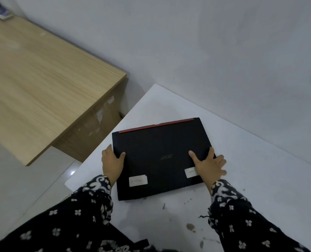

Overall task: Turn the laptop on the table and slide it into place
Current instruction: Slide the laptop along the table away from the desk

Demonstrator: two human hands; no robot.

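A closed black laptop [160, 157] with a red strip along its far edge and two white stickers near its front lies flat on the white table [260, 179]. My left hand [112, 163] grips its left edge, thumb on the lid. At the opposite edge my right hand [208, 164] holds on, with the thumb resting on the lid and the fingers spread beside it. The laptop sits slightly skewed to the table's edges.
A wooden desk [42, 79] stands to the left, separated from the white table by a gap of tiled floor [23, 188]. A grey wall [223, 51] runs behind the table. Dark stains [190, 226] mark the table near me.
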